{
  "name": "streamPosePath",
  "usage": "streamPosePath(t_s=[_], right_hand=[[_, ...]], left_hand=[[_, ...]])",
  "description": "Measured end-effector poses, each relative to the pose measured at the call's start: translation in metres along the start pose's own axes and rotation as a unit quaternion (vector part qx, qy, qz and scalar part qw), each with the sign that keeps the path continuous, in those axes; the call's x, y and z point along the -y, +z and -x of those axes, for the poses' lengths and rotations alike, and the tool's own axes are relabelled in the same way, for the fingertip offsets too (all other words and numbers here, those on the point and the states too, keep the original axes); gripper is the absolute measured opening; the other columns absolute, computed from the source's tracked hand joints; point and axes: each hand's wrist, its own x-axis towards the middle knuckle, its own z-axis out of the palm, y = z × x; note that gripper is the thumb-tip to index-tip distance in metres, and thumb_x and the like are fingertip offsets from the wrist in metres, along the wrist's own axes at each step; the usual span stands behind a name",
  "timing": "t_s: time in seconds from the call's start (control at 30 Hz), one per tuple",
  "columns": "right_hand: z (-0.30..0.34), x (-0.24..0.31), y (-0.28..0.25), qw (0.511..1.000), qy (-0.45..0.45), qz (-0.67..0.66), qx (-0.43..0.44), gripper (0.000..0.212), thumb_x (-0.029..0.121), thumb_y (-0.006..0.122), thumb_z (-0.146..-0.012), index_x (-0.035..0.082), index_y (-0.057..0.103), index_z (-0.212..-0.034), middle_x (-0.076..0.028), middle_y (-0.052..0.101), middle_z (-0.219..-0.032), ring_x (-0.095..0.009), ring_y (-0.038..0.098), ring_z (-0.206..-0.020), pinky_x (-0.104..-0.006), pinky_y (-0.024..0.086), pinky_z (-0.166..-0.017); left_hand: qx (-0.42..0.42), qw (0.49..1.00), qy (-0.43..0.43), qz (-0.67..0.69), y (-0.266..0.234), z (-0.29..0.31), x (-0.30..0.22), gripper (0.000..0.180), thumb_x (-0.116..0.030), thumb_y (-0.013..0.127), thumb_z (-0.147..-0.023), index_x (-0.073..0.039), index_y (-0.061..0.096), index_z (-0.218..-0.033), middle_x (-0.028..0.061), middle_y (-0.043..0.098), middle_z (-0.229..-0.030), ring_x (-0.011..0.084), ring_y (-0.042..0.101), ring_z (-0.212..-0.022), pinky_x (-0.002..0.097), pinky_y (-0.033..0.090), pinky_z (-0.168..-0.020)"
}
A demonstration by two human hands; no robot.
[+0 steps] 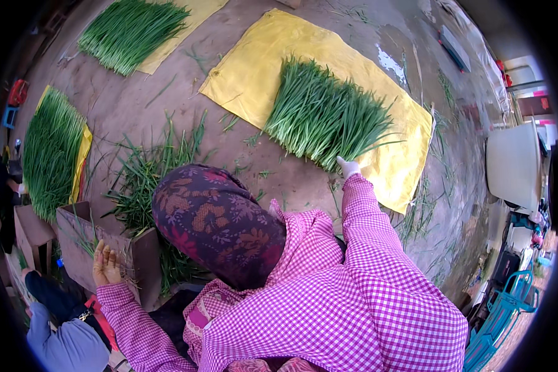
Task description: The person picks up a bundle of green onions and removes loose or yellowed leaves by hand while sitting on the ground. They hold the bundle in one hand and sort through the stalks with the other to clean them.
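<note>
My right hand [348, 167], in a white glove, reaches out to the near right end of a row of green garlic chives [325, 115]. Its fingers are closed around the pale stem ends of the last bunch there. The row lies on a yellow sheet [248, 65], leaf tips pointing away from me. At the lower left, my left hand [107, 265] is raised beside a wooden box [87, 251], palm showing and fingers stretched out, holding nothing. A loose heap of chives [139, 186] lies behind the box, partly hidden by my patterned trouser knee [214, 217].
More chives lie in rows at the far left [133, 31] and left [51, 155], on yellow sheets. Another person [68, 338] is at the lower left. Teal plastic chairs [505, 316] and a white tub [513, 164] stand at the right. Scattered leaves litter the floor.
</note>
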Motion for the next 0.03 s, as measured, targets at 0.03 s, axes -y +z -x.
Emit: streamPosePath(t_s=[0.03], right_hand=[[-0.0267,-0.0249,-0.0039,0.998,-0.048,0.003,-0.035,0.063,0.047,0.07,-0.075,-0.003,0.06,-0.112,-0.015,0.067,-0.096,-0.027,0.065,-0.086,-0.0363,0.053,-0.076]], left_hand=[[0.032,0.999,-0.002,0.014,-0.0092,-0.0075,-0.001,0.044,-0.021,0.054,-0.09,-0.009,0.046,-0.131,0.0045,0.064,-0.111,0.0169,0.061,-0.1,0.0317,0.05,-0.085]])
